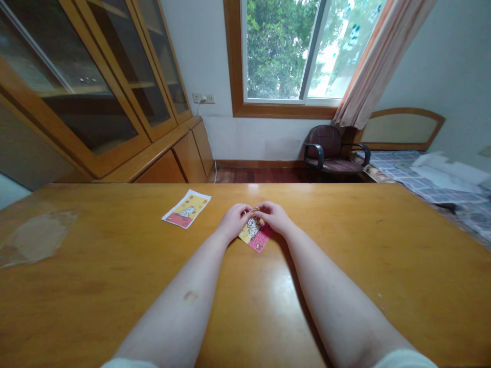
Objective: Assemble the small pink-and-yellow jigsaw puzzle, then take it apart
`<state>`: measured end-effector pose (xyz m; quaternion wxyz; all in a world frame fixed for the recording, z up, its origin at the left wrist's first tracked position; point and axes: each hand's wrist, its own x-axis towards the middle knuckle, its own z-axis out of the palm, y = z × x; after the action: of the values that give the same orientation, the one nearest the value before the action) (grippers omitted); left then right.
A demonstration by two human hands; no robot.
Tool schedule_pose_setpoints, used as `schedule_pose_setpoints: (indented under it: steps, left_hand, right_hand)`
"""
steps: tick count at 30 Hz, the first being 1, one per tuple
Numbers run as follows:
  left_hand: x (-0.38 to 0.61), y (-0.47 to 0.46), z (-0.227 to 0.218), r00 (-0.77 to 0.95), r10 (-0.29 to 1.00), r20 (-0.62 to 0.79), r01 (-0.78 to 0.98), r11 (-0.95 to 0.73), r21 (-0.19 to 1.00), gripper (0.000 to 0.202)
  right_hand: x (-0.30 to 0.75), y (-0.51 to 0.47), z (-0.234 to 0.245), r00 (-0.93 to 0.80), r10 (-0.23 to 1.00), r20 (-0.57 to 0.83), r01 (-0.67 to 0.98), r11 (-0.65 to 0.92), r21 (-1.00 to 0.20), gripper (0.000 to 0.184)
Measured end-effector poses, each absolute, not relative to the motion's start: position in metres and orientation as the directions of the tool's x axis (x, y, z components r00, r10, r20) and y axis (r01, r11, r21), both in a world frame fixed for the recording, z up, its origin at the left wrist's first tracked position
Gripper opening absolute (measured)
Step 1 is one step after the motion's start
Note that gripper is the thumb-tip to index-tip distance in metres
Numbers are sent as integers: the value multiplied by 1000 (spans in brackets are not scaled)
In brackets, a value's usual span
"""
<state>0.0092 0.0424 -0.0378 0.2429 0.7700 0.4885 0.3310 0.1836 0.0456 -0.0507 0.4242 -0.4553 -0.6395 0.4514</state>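
A small jigsaw puzzle (260, 239) in yellow and pink, with a white cartoon animal on it, lies turned at an angle on the table. My left hand (233, 221) is at its upper left edge, thumb and fingers pinched together. From the other side my right hand (275, 216) pinches the upper right part. A yellow-brown patterned bit shows between the fingertips, which nearly meet. Both hands cover the puzzle's top and sides. Left of them lies a white-bordered picture card (186, 209) with a matching design, touched by neither hand.
The glossy wooden table (364, 245) spreads beneath both forearms. A clear plastic bag (38, 236) lies at its left end. Beyond the table are a glass-door cabinet (169, 148), an office chair (330, 148) below the window, and a bed (422, 176) on the right.
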Motion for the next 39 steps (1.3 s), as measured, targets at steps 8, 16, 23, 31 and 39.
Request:
schedule_pose_setpoints:
  steps: [8, 16, 23, 31, 39]
  left_hand:
    - [9, 39, -36, 300, 917, 263, 597, -395, 698, 16]
    - [9, 40, -37, 237, 939, 250, 535, -341, 773, 20]
    - [10, 40, -41, 240, 956, 169, 431, -261, 864, 17]
    - [10, 43, -44, 229, 956, 184, 358, -259, 897, 21]
    - [8, 47, -49, 196, 964, 182, 322, -238, 916, 21]
  right_hand:
    - [180, 39, -46, -343, 933, 106, 440, 260, -860, 35]
    - [184, 48, -53, -156, 981, 112, 337, 160, -928, 14]
    - [184, 44, -50, -178, 971, 158, 339, 211, -917, 17]
    - [185, 44, -48, -120, 967, 227, 483, 257, -837, 16]
    - [186, 43, -46, -130, 941, 314, 583, 328, -743, 16]
